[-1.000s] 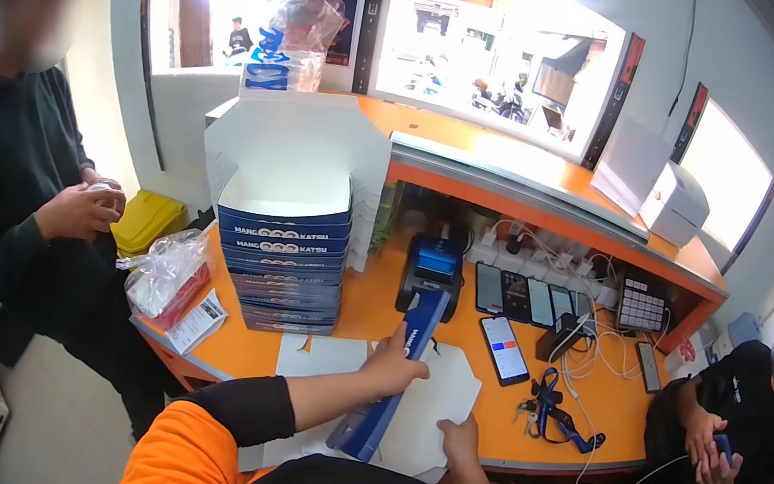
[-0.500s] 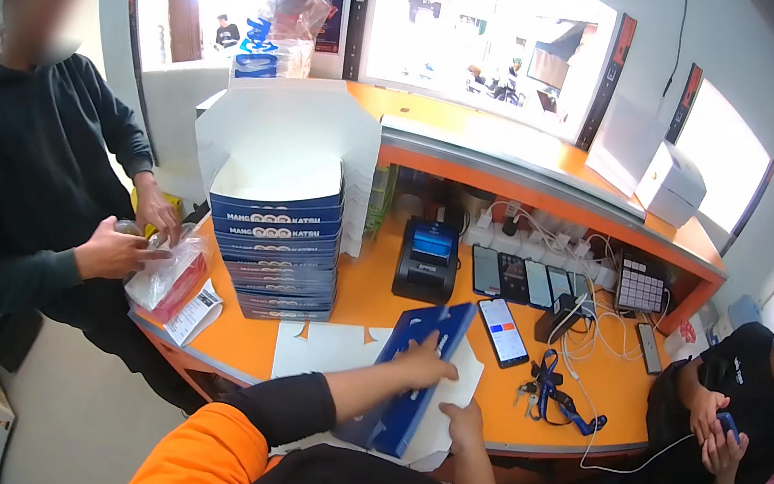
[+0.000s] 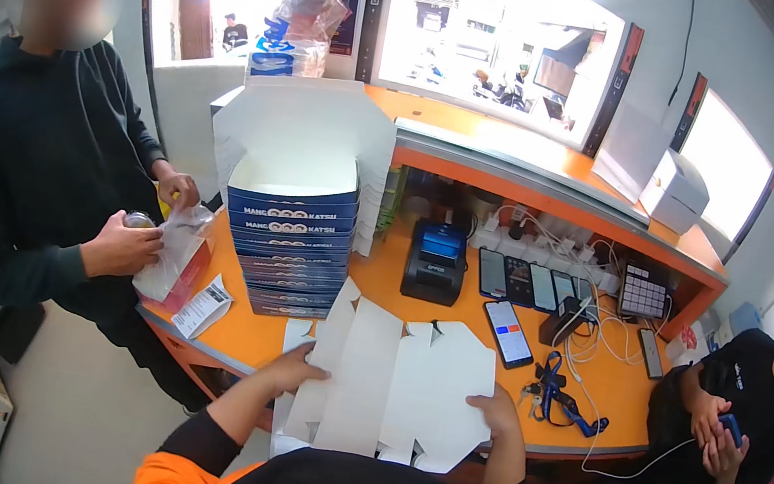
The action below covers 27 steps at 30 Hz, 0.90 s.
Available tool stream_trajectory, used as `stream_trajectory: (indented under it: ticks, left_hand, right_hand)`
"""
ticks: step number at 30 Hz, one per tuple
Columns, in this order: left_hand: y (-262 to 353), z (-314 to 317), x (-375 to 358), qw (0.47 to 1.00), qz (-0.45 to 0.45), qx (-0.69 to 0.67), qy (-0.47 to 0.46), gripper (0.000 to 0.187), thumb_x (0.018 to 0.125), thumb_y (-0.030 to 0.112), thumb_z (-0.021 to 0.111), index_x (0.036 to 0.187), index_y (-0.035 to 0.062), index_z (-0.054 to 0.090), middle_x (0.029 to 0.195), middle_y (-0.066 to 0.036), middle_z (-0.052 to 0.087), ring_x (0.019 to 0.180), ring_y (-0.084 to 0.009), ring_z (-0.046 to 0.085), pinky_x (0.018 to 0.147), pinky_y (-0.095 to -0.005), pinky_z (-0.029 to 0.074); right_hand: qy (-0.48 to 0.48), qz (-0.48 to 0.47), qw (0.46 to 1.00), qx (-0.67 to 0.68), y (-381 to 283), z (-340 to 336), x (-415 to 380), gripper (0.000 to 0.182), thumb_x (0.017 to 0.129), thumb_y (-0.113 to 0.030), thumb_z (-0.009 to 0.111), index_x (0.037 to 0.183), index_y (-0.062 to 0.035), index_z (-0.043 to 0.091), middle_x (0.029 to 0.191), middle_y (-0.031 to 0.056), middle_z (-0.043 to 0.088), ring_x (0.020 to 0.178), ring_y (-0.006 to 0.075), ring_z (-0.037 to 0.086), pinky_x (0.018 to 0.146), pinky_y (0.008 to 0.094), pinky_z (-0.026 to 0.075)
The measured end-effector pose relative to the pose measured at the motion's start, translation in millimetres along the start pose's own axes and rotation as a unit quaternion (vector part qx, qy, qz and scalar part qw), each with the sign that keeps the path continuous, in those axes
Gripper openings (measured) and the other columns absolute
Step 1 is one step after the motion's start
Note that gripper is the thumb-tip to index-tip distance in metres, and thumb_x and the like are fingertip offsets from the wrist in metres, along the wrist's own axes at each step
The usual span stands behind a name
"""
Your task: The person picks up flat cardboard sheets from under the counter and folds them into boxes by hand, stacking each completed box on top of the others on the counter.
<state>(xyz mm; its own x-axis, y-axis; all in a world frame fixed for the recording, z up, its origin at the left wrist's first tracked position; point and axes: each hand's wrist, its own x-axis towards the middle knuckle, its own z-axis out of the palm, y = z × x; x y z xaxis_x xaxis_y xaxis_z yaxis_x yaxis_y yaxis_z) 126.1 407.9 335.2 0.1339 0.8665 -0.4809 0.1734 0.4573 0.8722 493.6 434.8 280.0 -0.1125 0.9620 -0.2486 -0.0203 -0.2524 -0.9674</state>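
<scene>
An unfolded cardboard box blank lies white side up in front of me, partly over the counter's near edge. My left hand grips its left side, thumb on top and fingers mostly underneath. At the right edge, my right hand holds the blank the same way, with the thumb on the white face. Just beyond it rises a stack of nested folded boxes, dark blue outside and white inside, their lids standing open at the back.
A receipt printer, several phones, a lanyard with keys and cables stand on the orange counter. At left, a co-worker handles a plastic bag beside a paper slip. Another person holds a phone at right.
The blank has turned from its blue side to its white side and spread flatter. My left hand has moved left to its left edge. The view has shifted slightly.
</scene>
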Motion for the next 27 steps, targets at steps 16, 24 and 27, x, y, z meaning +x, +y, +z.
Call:
stream_trajectory:
  ticks: [16,24,27]
  left_hand:
    - [-36,18,1,0.987,0.055,-0.074,-0.128,0.067,0.074,0.004,0.060,0.133,-0.0003,0.029,0.125,-0.015,0.047,0.113,-0.0268,0.047,0.096,-0.0328,0.035]
    - [-38,14,8,0.974,0.087,-0.049,-0.202,0.060,0.075,0.012,0.063,0.127,-0.0035,0.038,0.121,-0.013,0.049,0.112,-0.0234,0.045,0.095,-0.0313,0.033]
    - [-53,11,10,0.976,0.075,-0.100,-0.181,0.057,0.075,0.013,0.064,0.125,-0.0027,0.041,0.118,-0.013,0.052,0.109,-0.0234,0.047,0.094,-0.0316,0.035]
  right_hand:
    - [0.102,-0.157,0.793,-0.580,-56,48,28,0.083,0.061,-0.022,0.075,0.131,-0.0060,0.034,0.132,0.0217,0.034,0.126,0.0332,0.025,0.103,0.0395,0.025]
    - [-0.388,0.131,0.872,-0.270,-110,72,144,0.060,0.062,-0.015,0.073,0.115,0.0027,0.051,0.106,0.0131,0.059,0.095,0.0236,0.058,0.086,0.0297,0.043]
    - [-0.377,0.111,0.833,-0.388,-121,89,135,0.052,0.065,-0.019,0.070,0.110,0.0025,0.056,0.104,0.0117,0.060,0.089,0.0208,0.059,0.079,0.0286,0.045]
